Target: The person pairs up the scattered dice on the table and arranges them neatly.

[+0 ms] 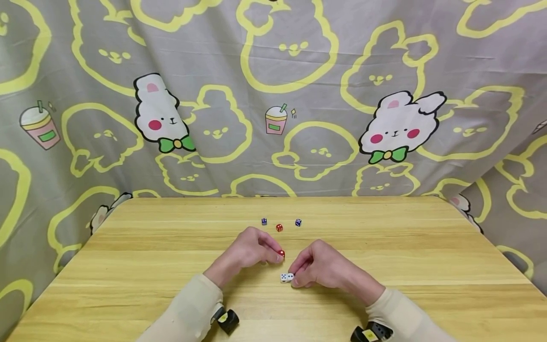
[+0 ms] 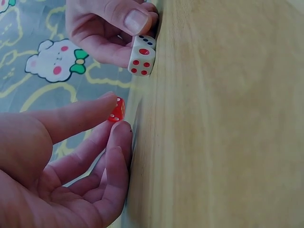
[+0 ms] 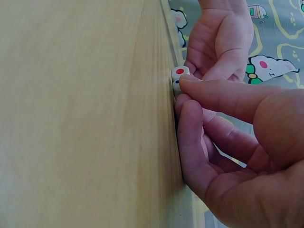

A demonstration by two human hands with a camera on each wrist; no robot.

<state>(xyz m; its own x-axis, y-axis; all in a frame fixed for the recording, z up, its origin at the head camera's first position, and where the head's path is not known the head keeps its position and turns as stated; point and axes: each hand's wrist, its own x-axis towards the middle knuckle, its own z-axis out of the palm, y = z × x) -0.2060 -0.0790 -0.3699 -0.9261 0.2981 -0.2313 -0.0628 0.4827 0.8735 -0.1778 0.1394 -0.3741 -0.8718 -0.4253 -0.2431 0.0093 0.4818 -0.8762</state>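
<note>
My left hand (image 1: pixel 251 248) pinches a red die (image 1: pixel 281 254) between thumb and fingertips, a little above or at the tabletop; the left wrist view also shows this red die (image 2: pixel 118 110). Closer to me, my right hand (image 1: pixel 323 267) pinches a white die (image 1: pixel 291 276) between thumb and finger. That die sits side by side with another white die (image 1: pixel 284 278) on the table. In the right wrist view, my thumb partly covers the pinched white die (image 3: pixel 176 87), and the other white die (image 3: pixel 180 71) shows a red pip.
Beyond my hands, another red die (image 1: pixel 279 228) lies between two blue dice, one on the left (image 1: pixel 264 222) and one on the right (image 1: pixel 298 222). The wooden table (image 1: pixel 171 223) ends at a patterned grey curtain (image 1: pixel 213 61).
</note>
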